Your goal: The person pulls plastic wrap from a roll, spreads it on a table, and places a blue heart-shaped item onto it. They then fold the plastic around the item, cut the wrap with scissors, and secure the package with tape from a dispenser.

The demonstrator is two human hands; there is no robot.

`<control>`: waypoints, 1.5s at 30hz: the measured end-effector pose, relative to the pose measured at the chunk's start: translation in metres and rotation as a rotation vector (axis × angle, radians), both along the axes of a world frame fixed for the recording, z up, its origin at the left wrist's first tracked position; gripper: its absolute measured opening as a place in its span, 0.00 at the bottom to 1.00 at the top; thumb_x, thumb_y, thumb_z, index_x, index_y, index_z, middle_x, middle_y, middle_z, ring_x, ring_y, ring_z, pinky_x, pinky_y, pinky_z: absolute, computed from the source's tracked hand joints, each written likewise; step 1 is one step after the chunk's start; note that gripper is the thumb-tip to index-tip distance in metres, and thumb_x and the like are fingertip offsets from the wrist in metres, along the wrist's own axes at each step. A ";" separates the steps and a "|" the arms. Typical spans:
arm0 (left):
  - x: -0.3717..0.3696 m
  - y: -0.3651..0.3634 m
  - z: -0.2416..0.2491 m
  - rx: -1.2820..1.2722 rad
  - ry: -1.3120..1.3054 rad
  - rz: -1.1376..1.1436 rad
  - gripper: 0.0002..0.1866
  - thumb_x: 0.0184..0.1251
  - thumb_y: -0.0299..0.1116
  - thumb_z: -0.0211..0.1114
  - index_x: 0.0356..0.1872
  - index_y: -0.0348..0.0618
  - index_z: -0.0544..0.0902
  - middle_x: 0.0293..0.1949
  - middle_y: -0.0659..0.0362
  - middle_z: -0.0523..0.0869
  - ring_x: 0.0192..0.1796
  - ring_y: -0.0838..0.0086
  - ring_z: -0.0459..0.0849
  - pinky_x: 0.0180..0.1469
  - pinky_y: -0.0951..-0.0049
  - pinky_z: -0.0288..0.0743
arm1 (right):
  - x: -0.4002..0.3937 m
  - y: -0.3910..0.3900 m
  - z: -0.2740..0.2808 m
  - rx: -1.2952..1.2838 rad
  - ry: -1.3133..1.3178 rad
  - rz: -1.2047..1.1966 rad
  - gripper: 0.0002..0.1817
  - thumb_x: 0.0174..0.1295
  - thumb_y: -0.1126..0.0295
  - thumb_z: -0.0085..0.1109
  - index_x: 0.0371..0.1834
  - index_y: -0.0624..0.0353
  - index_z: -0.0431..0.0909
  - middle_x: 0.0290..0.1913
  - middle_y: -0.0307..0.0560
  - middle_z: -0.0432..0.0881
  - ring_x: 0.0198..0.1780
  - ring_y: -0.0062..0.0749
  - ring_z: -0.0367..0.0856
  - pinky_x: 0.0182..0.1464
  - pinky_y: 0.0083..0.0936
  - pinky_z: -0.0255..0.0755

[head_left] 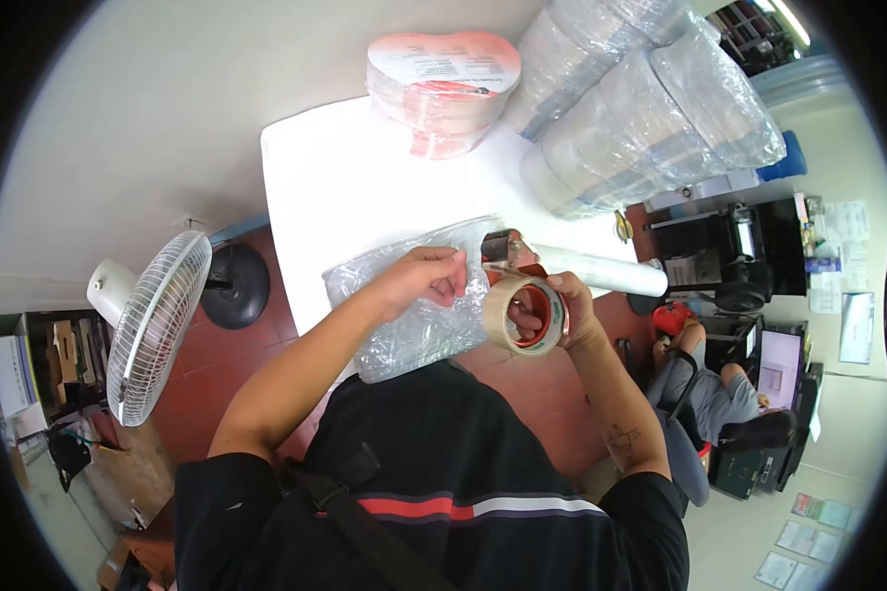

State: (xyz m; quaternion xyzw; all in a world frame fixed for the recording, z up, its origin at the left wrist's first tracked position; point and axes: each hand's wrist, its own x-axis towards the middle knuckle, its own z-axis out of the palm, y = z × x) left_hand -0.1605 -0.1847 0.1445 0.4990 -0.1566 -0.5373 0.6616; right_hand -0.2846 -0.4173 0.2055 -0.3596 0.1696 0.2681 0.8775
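A tape dispenser with a roll of packing tape is gripped in my right hand, the fingers passing through the roll's core. It is held over the right end of a package in clear wrap. That package lies at the table's near edge, against my body. My left hand is over the package with its fingers curled closed. Whatever those fingers may hold is too small or hidden to tell.
On the white table are a roll of clear film, a wrapped red-and-white bundle and large wrapped bundles. Scissors lie at its right edge. A fan stands left; a seated person is at right.
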 end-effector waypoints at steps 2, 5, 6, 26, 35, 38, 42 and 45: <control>-0.001 0.000 0.001 0.001 -0.004 -0.004 0.28 0.78 0.58 0.52 0.32 0.44 0.83 0.33 0.59 0.85 0.36 0.75 0.83 0.46 0.70 0.79 | -0.001 0.000 0.003 -0.115 0.024 -0.009 0.38 0.57 0.51 0.58 0.65 0.70 0.71 0.33 0.49 0.78 0.20 0.23 0.70 0.21 0.19 0.66; -0.001 0.001 0.005 -0.002 0.029 -0.011 0.29 0.77 0.59 0.53 0.34 0.41 0.85 0.34 0.58 0.87 0.38 0.74 0.84 0.48 0.69 0.79 | 0.003 0.002 0.010 -0.303 -0.058 0.036 0.35 0.59 0.53 0.58 0.64 0.69 0.72 0.33 0.46 0.79 0.20 0.19 0.69 0.22 0.17 0.66; 0.000 0.001 0.005 -0.005 0.047 -0.015 0.29 0.77 0.59 0.53 0.35 0.40 0.86 0.34 0.57 0.87 0.39 0.74 0.85 0.49 0.69 0.79 | 0.005 0.002 0.011 -0.368 -0.105 0.061 0.34 0.59 0.54 0.58 0.64 0.69 0.73 0.33 0.45 0.79 0.20 0.18 0.70 0.22 0.16 0.65; -0.020 0.003 -0.014 -0.208 -0.188 0.279 0.17 0.55 0.25 0.76 0.46 0.43 0.82 0.37 0.66 0.78 0.39 0.83 0.75 0.41 0.79 0.74 | -0.007 0.009 0.012 -0.597 0.016 0.039 0.22 0.63 0.55 0.59 0.46 0.66 0.79 0.31 0.41 0.80 0.25 0.18 0.72 0.25 0.15 0.65; -0.036 -0.002 -0.011 -0.231 -0.436 0.383 0.12 0.62 0.20 0.72 0.46 0.42 0.90 0.36 0.64 0.80 0.37 0.83 0.76 0.39 0.80 0.74 | -0.016 0.015 0.007 -0.018 0.159 -0.088 0.23 0.65 0.56 0.52 0.46 0.70 0.80 0.33 0.52 0.84 0.30 0.25 0.76 0.21 0.15 0.64; -0.037 -0.004 -0.010 -0.234 -0.472 0.395 0.10 0.63 0.21 0.72 0.44 0.40 0.91 0.36 0.63 0.81 0.37 0.82 0.77 0.38 0.80 0.73 | -0.019 0.017 -0.001 0.013 0.151 -0.086 0.24 0.65 0.55 0.52 0.46 0.70 0.80 0.35 0.53 0.84 0.31 0.26 0.77 0.20 0.15 0.63; -0.039 -0.003 -0.004 -0.194 -0.422 0.383 0.08 0.63 0.21 0.72 0.42 0.39 0.91 0.36 0.62 0.81 0.37 0.82 0.77 0.38 0.80 0.72 | -0.018 0.024 -0.002 -0.025 0.256 -0.191 0.25 0.65 0.53 0.52 0.46 0.69 0.79 0.35 0.54 0.83 0.25 0.24 0.74 0.18 0.15 0.62; -0.037 -0.002 -0.008 -0.213 -0.496 0.371 0.07 0.62 0.21 0.73 0.41 0.39 0.91 0.37 0.62 0.81 0.37 0.81 0.78 0.38 0.80 0.72 | -0.021 0.023 -0.007 -0.072 0.257 -0.134 0.25 0.65 0.52 0.52 0.46 0.68 0.79 0.34 0.53 0.82 0.19 0.22 0.69 0.18 0.16 0.61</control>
